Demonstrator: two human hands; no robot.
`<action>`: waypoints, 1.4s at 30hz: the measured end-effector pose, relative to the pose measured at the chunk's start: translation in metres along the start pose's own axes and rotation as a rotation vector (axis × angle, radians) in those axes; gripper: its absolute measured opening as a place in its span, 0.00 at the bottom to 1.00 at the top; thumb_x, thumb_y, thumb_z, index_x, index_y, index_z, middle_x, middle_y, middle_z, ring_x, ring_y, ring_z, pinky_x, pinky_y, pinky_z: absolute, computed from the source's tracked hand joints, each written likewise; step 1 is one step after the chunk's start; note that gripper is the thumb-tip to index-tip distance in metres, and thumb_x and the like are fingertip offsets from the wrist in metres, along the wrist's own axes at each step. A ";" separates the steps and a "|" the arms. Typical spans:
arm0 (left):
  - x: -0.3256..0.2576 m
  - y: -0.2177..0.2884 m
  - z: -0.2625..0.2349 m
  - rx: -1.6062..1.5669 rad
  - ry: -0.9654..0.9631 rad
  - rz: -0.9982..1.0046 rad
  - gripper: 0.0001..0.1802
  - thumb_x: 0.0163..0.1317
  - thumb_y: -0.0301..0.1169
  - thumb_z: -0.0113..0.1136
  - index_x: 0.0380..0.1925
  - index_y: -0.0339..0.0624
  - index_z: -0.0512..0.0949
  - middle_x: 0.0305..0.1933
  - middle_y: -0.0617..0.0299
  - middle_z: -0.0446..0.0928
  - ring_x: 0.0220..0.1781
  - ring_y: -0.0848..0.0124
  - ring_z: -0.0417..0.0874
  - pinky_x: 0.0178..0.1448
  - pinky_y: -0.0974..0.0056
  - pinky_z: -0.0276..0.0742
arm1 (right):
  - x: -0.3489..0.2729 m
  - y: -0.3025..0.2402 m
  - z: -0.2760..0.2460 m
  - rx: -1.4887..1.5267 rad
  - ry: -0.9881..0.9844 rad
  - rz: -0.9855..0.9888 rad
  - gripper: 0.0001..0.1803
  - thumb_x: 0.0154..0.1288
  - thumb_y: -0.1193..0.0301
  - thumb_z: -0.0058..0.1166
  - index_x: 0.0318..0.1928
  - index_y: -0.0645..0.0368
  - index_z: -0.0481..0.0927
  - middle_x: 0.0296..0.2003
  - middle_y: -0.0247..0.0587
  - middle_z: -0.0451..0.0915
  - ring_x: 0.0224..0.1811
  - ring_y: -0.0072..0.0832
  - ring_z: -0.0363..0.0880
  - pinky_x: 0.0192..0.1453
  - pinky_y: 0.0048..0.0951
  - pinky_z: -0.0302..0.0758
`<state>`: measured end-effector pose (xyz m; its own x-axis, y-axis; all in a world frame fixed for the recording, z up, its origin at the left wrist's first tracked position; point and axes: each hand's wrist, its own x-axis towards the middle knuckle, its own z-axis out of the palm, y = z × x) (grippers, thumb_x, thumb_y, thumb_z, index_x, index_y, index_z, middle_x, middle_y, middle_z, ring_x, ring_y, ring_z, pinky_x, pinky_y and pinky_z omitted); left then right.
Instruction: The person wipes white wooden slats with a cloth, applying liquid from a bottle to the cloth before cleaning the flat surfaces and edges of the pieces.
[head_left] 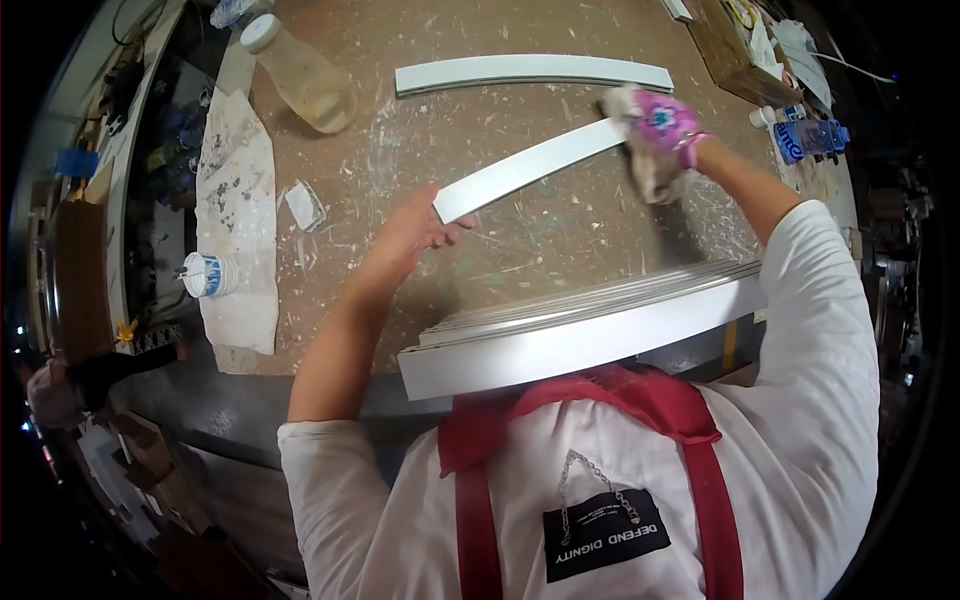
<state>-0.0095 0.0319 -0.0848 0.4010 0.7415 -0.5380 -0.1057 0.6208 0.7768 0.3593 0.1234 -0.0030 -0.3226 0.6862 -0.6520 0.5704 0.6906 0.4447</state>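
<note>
A white flat strip (535,168) slants over the worktable, its right end farther away. My bare left hand (418,228) grips its near left end, the fingers reaching underneath. In a purple flowered glove, my right hand (668,118) is closed on a pale, stained rag (655,175) at the strip's far right end; whether it also holds the strip is hidden. Beyond lies another small set of white strips (530,72). Close to my body, a stack of white strips (580,335) rests along the table's near edge.
At the left, a cloudy plastic bottle (300,80) and a paint-spotted sheet (237,220) with a small white tub (205,274) on it. A white scrap (305,206) lies nearby. At the right are a wooden box (725,45) and a clear blue-labelled bottle (808,140).
</note>
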 end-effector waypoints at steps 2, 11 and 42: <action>0.000 0.006 0.004 -0.022 -0.010 -0.005 0.23 0.72 0.44 0.40 0.46 0.33 0.73 0.32 0.55 0.82 0.23 0.78 0.76 0.24 0.76 0.68 | -0.020 0.011 -0.006 0.425 0.218 0.231 0.41 0.24 0.61 0.74 0.47 0.56 0.75 0.42 0.48 0.78 0.50 0.36 0.77 0.55 0.29 0.75; -0.030 0.020 -0.011 0.420 0.057 -0.147 0.16 0.69 0.38 0.51 0.46 0.35 0.71 0.24 0.61 0.78 0.22 0.79 0.74 0.25 0.74 0.68 | 0.011 -0.010 0.038 0.917 0.288 0.165 0.12 0.60 0.62 0.55 0.42 0.50 0.78 0.36 0.41 0.80 0.37 0.35 0.79 0.41 0.33 0.77; -0.180 0.101 0.116 1.254 0.026 0.430 0.32 0.41 0.20 0.67 0.52 0.35 0.75 0.48 0.51 0.79 0.49 0.65 0.80 0.56 0.65 0.73 | -0.132 0.005 0.199 1.182 0.462 0.603 0.15 0.61 0.67 0.47 0.46 0.59 0.73 0.42 0.54 0.79 0.46 0.47 0.79 0.48 0.40 0.74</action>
<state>0.0126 -0.0687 0.1283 0.5280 0.8321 -0.1697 0.6931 -0.3068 0.6523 0.5544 -0.0093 -0.0370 0.1118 0.9759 -0.1877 0.9233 -0.1718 -0.3435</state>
